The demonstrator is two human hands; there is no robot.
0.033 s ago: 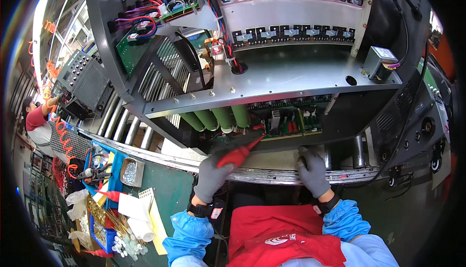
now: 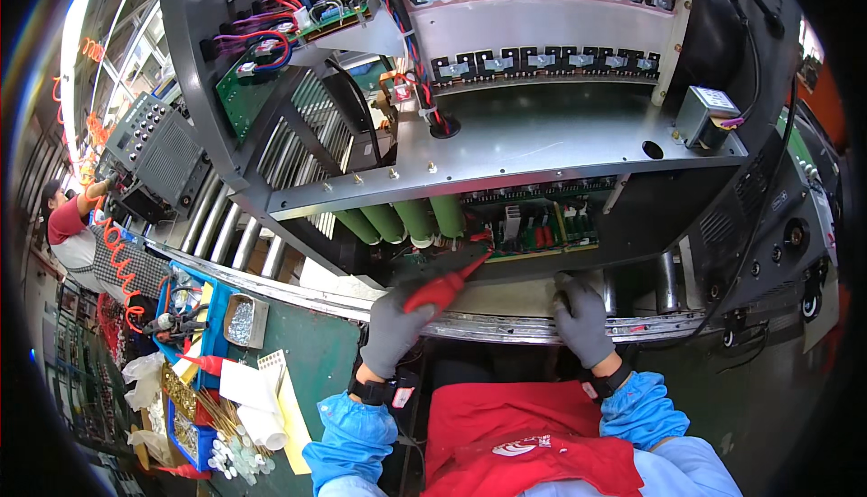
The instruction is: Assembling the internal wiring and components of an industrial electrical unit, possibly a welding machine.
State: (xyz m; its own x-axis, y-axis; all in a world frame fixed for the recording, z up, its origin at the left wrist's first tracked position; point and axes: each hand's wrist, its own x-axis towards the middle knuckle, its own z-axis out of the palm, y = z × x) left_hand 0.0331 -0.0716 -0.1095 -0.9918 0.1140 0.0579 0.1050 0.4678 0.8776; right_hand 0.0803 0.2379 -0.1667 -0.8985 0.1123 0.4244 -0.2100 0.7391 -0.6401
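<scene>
My left hand (image 2: 394,330), in a grey glove, is closed round a red squeeze bottle (image 2: 436,293) with a tapered nozzle. Its tip points up and right toward a circuit board (image 2: 546,229) in the lower bay of a dark metal machine cabinet (image 2: 533,149). Left of the board stand several green cylinders (image 2: 415,221). My right hand (image 2: 584,324), gloved too, rests at the metal edge below the cabinet, with its fingers loosely apart and nothing visible in them. Some of its fingertips are hard to make out.
A roller conveyor (image 2: 221,223) runs along the left, carrying another machine (image 2: 158,149) beside a co-worker (image 2: 77,235). On the green bench (image 2: 316,343) lie a blue tray (image 2: 214,332), a screw box (image 2: 245,321) and another red bottle (image 2: 206,364). A wheeled cabinet (image 2: 786,226) stands at right.
</scene>
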